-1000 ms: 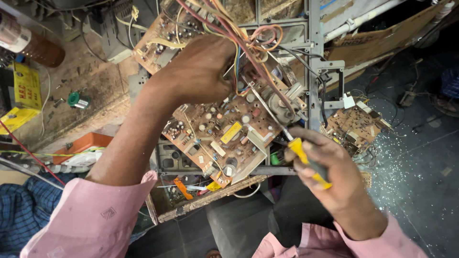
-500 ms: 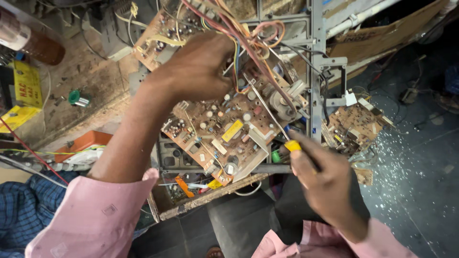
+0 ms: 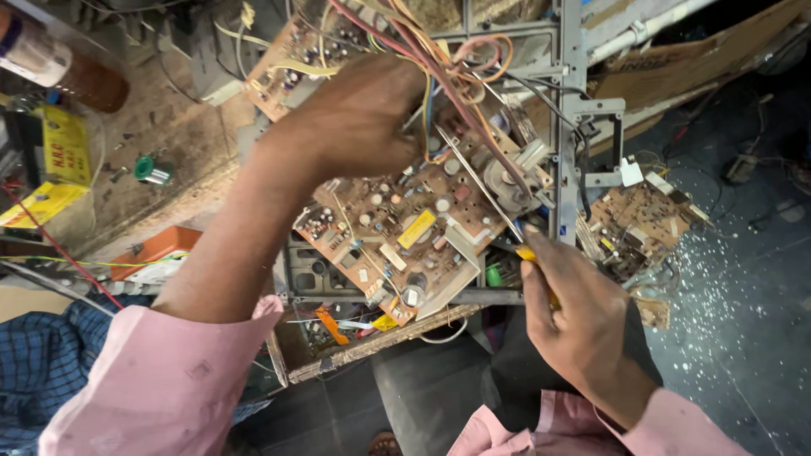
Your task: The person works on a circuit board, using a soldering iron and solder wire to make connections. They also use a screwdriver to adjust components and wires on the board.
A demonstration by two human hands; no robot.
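A brown circuit board (image 3: 405,228) crowded with small parts lies tilted in a grey metal frame (image 3: 568,127). My left hand (image 3: 355,118) presses down on the board's upper part, next to a bundle of coloured wires (image 3: 439,59). My right hand (image 3: 574,312) is closed around the yellow handle of a screwdriver (image 3: 486,186). Its thin metal shaft runs up and left across the board, the tip near the wires. Both arms wear pink sleeves.
A second brown board (image 3: 642,228) lies to the right on the dark floor (image 3: 743,295). A third board (image 3: 291,59) sits at the top left. On the worn bench at left are a brown bottle (image 3: 68,72), a green cap (image 3: 152,169) and an orange item (image 3: 160,245).
My right hand has shifted up and turned over the screwdriver handle, hiding most of the yellow grip. The left hand stays on the board.
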